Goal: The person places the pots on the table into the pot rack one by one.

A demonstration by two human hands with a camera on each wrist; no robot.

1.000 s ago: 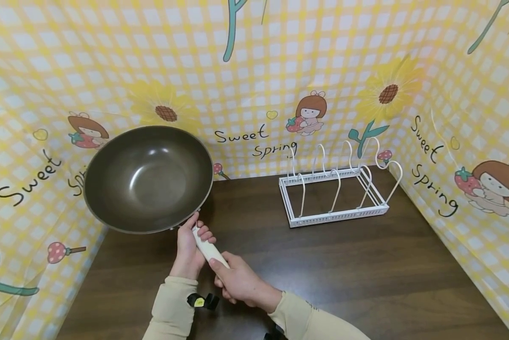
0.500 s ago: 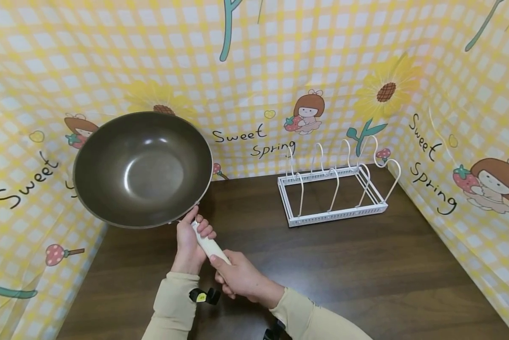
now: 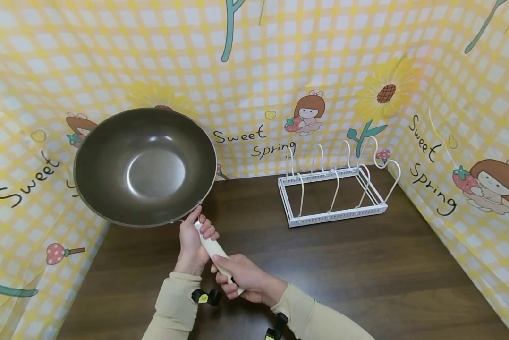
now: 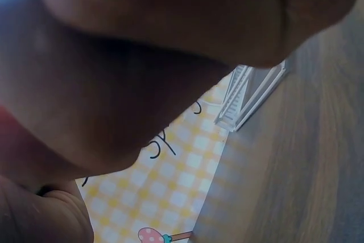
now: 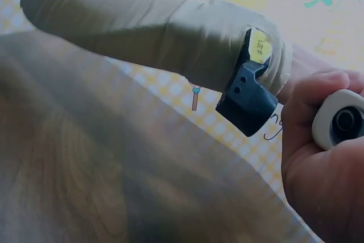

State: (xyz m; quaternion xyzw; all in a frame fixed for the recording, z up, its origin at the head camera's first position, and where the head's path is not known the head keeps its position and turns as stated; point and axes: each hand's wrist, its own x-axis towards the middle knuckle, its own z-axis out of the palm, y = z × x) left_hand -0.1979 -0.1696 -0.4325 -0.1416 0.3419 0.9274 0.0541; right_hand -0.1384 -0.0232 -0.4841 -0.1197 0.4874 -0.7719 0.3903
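A deep dark wok (image 3: 148, 165) with a pale handle (image 3: 212, 246) is held up at the left in the head view, its inside facing me. My left hand (image 3: 193, 242) grips the handle close to the pan, thumb stretched up toward the rim. Lower down, my right hand (image 3: 247, 275) holds the handle near its end, thumb laid along the top. The right wrist view shows the handle's hollow end (image 5: 325, 119) poking out of the right hand (image 5: 318, 192). Close-up, blurred fingers (image 4: 142, 15) fill much of the left wrist view and hide the handle there.
A white wire rack (image 3: 335, 218) with several curved dividers stands on the dark wooden table (image 3: 343, 264), right of the wok. Yellow checked cloth (image 3: 254, 56) lines the back and both sides. The wok overlaps the back cloth in view.
The wok has risen in the head view, mostly in the first half second. The handle's end now shows below my right fingers, where it was hidden before. The rack stays put.
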